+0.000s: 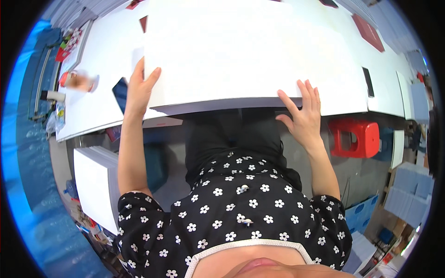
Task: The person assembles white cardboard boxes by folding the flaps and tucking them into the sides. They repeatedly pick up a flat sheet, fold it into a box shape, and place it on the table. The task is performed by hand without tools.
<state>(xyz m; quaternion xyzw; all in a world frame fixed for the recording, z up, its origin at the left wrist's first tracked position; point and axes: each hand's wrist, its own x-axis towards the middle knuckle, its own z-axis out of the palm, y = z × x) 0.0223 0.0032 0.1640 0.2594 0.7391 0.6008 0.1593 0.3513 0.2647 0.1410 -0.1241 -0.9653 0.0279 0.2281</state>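
A large, flat white board or sheet lies before me, its grey-shaded front edge reaching past the table's near side. It is too bright to tell one sheet from a stack. Along its left edge is my left hand, open, the thumb stretched out over the white surface and apart from the fingers; the fingers' far side is hidden. My right hand rests at the front edge near the right corner. Its fingers are spread, with the fingertips on the white surface and the thumb just below the edge.
A dark blue flat piece lies on the white table beside my left hand. Further left stands a blurred orange-capped bottle. Dark red pieces and a black strip lie right. Below are a red stool and white stacked sheets.
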